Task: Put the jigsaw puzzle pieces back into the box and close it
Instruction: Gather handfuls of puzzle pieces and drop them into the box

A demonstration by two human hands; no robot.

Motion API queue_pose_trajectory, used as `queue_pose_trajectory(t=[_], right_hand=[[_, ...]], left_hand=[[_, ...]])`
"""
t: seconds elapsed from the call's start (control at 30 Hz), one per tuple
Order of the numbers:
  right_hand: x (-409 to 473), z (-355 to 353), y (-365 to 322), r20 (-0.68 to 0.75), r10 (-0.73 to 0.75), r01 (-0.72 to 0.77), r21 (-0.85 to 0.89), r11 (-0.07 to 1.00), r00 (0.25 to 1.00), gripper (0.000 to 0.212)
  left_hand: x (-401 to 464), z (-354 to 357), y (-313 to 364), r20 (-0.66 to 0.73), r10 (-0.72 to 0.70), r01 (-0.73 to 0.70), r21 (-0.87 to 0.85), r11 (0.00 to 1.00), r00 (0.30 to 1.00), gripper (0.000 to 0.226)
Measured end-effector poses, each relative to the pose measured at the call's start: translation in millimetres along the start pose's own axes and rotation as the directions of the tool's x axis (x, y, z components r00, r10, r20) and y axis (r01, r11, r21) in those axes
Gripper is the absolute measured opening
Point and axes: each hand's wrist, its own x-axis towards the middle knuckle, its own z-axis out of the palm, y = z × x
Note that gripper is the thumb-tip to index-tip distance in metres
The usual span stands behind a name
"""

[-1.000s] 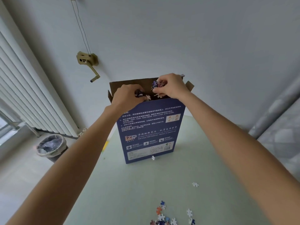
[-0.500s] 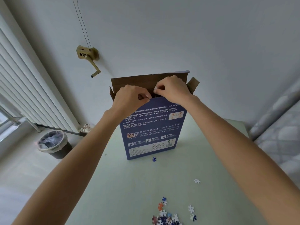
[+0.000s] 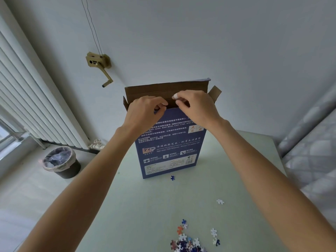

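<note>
- I see the box [image 3: 169, 142] upright mid-table [image 3: 145, 206], top flap raised.
- Left hand [image 3: 145, 111] and right hand [image 3: 196, 106] curl at its open top edge; grip contents unclear.
- Loose pieces [image 3: 187, 242] by the near edge; open surface between.

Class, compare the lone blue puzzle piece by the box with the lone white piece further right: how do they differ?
The blue piece is dark and lies close to the box. The white piece is pale and lies apart, nearer the pile. Both rest loose on the table.
</note>
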Motion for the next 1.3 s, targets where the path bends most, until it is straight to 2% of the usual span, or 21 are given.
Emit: queue_pose_trajectory(t=[0.2,0.3,0.43,0.53,0.6,0.63,0.73,0.8,0.93,1.0,1.07,1.17,1.23,1.3], right_hand=[[-37.0,-1.6,0.0,-0.097,0.018,-0.018,0.006,1.000,0.995,0.024],[-79.2,2.5,-0.3,-0.138,0.074,-0.064,0.075,0.995,0.988,0.026],[-170.3,28.6,13.1,-0.014,0.211,-0.209,0.096,0.973,0.977,0.019],[-246.5,58.5,29.7,0.143,0.371,-0.384,0.073,0.920,0.917,0.017],[-289.4,73.5,39.6,0.248,0.497,-0.524,0.052,0.850,0.832,0.019],[-312.1,79.6,46.2,0.291,0.566,-0.598,0.025,0.801,0.771,0.020],[-351.7,91.0,56.8,0.398,0.655,-0.690,-0.073,0.720,0.642,0.028],[-369.7,96.6,63.8,0.429,0.689,-0.722,-0.114,0.683,0.584,0.034],[-379.0,102.5,82.0,0.434,0.738,-0.767,-0.148,0.625,0.517,0.047],[-369.9,106.1,92.9,0.480,0.724,-0.762,-0.160,0.627,0.495,0.053],[-360.2,112.9,101.2,0.544,0.682,-0.724,-0.184,0.665,0.489,0.057],[-361.0,123.6,95.0,0.611,0.641,-0.650,-0.256,0.715,0.464,0.060],[-372.3,124.4,77.4,0.572,0.672,-0.660,-0.278,0.698,0.470,0.060],[-389.8,121.0,49.0,0.451,0.742,-0.696,-0.305,0.650,0.496,0.056]], left_hand=[[-3.8,0.2,1.5,-0.070,0.109,-0.102,0.097,0.990,0.992,0.018],[-26.1,0.5,15.0,-0.160,0.234,-0.226,0.069,0.972,0.959,0.019],[-85.9,33.4,34.3,-0.184,0.349,-0.370,-0.096,0.924,0.919,0.016],[-136.7,82.9,39.1,-0.010,0.328,-0.323,-0.205,0.924,0.945,0.016],[-161.2,115.8,35.4,0.191,0.258,-0.209,-0.244,0.947,0.947,0.018],[-170.1,136.6,34.3,0.312,0.212,-0.133,-0.255,0.958,0.926,0.020],[-182.9,181.4,21.9,0.607,0.041,0.053,-0.137,0.989,0.794,0.036],[-186.6,208.2,17.4,0.726,-0.071,0.119,-0.015,0.993,0.684,0.051],[-189.8,241.8,10.9,0.812,-0.229,0.173,0.160,0.972,0.537,0.069],[-192.3,249.1,5.6,0.828,-0.271,0.196,0.198,0.960,0.490,0.072],[-198.2,249.7,-1.5,0.831,-0.262,0.177,0.199,0.964,0.491,0.072],[-216.4,236.6,-4.7,0.821,-0.217,0.138,0.169,0.976,0.529,0.067],[-230.8,223.7,3.9,0.824,-0.184,0.130,0.136,0.982,0.536,0.065],[-250.1,208.4,20.0,0.821,-0.160,0.128,0.107,0.986,0.548,0.061]])
